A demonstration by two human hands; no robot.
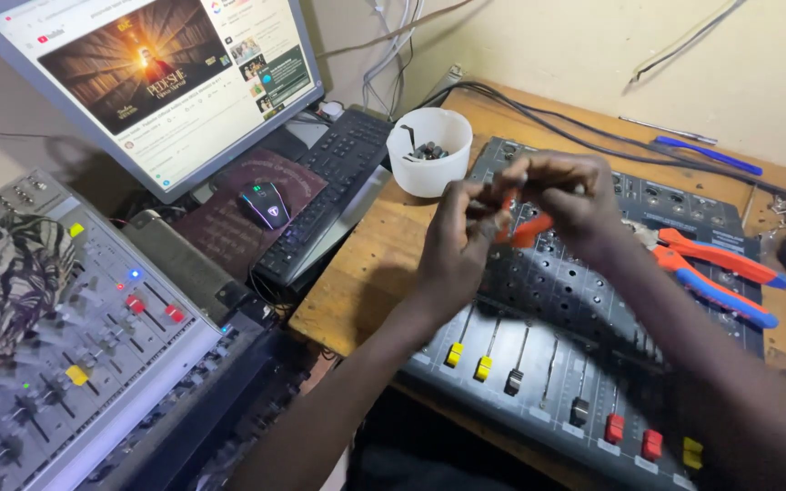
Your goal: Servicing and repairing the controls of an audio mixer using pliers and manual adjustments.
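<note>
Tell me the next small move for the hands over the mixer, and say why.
Probably lower the small part pinched between the left hand and right hand toward the bare knob posts of the dark mixer beneath. Both hands hover above its panel, with more small parts waiting in the white cup close by.

Both hands (520, 214) raised together, fingers (488, 223) pinching.

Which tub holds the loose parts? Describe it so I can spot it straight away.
Start at the wooden table and go to its back edge, between the black keyboard and the dark mixer panel. There stands a small round white plastic tub, open-topped, with small dark parts inside, the only white container on the table.
</note>
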